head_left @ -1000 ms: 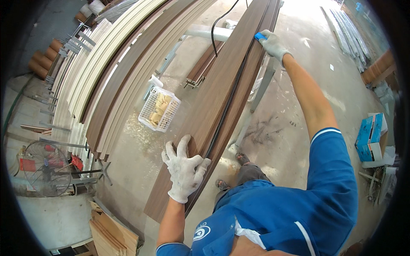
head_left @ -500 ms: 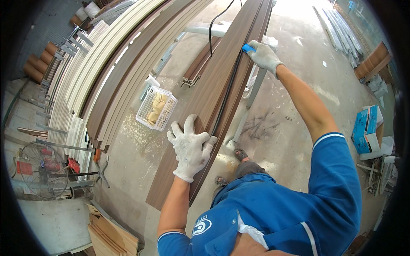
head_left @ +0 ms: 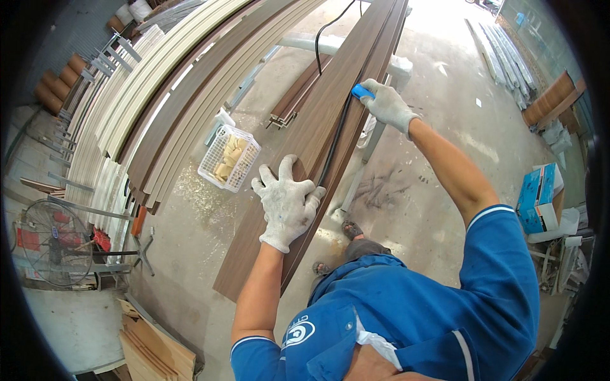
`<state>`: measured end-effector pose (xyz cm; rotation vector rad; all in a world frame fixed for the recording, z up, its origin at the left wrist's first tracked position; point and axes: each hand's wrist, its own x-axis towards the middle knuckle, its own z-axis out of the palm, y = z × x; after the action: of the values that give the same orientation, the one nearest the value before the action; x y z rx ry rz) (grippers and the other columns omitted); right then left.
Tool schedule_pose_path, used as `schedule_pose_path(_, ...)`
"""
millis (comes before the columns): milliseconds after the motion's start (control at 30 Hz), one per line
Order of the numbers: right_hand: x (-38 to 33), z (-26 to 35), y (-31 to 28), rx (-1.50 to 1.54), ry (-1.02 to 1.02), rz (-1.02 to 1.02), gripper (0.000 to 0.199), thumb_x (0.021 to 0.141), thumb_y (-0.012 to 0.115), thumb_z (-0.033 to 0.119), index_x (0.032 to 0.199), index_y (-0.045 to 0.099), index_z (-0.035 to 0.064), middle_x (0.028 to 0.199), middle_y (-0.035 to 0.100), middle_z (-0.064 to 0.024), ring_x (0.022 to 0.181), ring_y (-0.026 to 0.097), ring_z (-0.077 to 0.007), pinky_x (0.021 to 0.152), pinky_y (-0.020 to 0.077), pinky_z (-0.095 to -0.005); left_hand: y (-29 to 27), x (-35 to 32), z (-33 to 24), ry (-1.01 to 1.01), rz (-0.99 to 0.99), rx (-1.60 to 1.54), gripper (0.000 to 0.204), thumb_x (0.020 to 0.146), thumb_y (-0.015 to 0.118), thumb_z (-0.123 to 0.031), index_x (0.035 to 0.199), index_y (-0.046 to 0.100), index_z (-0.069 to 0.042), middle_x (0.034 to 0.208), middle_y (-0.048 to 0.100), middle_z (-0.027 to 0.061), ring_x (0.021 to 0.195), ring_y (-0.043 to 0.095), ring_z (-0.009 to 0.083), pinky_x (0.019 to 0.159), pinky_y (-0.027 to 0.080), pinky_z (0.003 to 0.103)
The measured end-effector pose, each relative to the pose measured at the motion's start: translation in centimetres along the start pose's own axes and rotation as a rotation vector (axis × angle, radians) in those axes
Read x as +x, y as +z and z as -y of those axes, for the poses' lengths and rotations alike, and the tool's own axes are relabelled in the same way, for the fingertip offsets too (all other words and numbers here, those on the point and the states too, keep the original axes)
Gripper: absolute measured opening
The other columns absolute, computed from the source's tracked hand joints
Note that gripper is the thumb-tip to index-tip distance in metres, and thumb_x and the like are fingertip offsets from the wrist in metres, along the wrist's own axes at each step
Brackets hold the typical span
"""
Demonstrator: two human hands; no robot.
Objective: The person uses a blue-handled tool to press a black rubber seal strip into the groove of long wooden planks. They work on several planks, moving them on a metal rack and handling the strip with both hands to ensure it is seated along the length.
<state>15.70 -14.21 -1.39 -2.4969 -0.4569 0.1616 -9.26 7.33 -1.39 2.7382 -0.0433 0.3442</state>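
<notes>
A long brown wood-grain profile (head_left: 313,130) runs from beside my left arm up to the far end of the view. Along its groove lies a flexible black strip (head_left: 330,155). My left hand (head_left: 286,206), in a pale work glove, rests palm down on the near part of the profile, fingers spread, thumb beside the strip. Farther up, my gloved right hand (head_left: 389,109) is closed around a small blue hand tool (head_left: 361,92) at the strip. Where the tool meets the profile is too small to make out.
Left of the profile, a white plastic basket (head_left: 230,157) holds yellowish pieces. Stacked long profiles (head_left: 171,117) stretch along the left, with a fan (head_left: 57,241) near their lower end. Shorter brown profiles (head_left: 295,101) lie beyond the basket. A blue carton (head_left: 539,198) stands at right.
My right hand has drawn the blue tool a little nearer to me along the profile. My left hand stays on the profile; the whole view has shifted slightly.
</notes>
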Motion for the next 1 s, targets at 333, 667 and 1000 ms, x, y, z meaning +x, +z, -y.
schedule_pose_path(333, -7.9, 2.8, 3.5, 0.035, -0.232, 0.045, 0.039, 0.103, 0.061, 0.023, 0.137, 0.055, 0.0055, 0.093, 0.074, -0.0254, 0.089, 0.075, -0.0416, 0.083, 0.0569, -0.051, 0.5, -0.2, 0.2, 0.013, -0.022, 0.069, 0.025, 0.084, 0.077, -0.037, 0.079, 0.08, -0.013, 0.14, 0.056, 0.0163, 0.121, 0.046, 0.0501, 0.101, 0.031, 0.062)
schedule_pose_path(667, -5.7, -1.9, 0.2, 0.599, -0.014, 0.172, 0.045, 0.103, 0.067, 0.033, 0.139, 0.061, 0.0071, 0.087, 0.068, -0.0067, 0.073, 0.066, -0.0137, 0.068, 0.0562, -0.0335, -0.3, -0.5, 0.0, 0.034, -0.015, 0.019, 0.026, 0.088, 0.075, -0.035, 0.084, 0.081, -0.011, 0.141, 0.059, 0.017, 0.126, 0.045, 0.0472, 0.108, 0.03, 0.059)
schedule_pose_path(1000, 10.2, -13.1, -5.8, 0.658, 0.205, -0.078, 0.033, 0.107, 0.057, 0.032, 0.13, 0.063, 0.0099, 0.079, 0.058, 0.0007, 0.064, 0.058, -0.0116, 0.055, 0.0488, -0.0307, -0.6, 0.3, -0.6, -0.001, 0.043, 0.006, 0.026, 0.087, 0.076, -0.034, 0.079, 0.079, -0.009, 0.143, 0.056, 0.0195, 0.134, 0.039, 0.0518, 0.111, 0.027, 0.063)
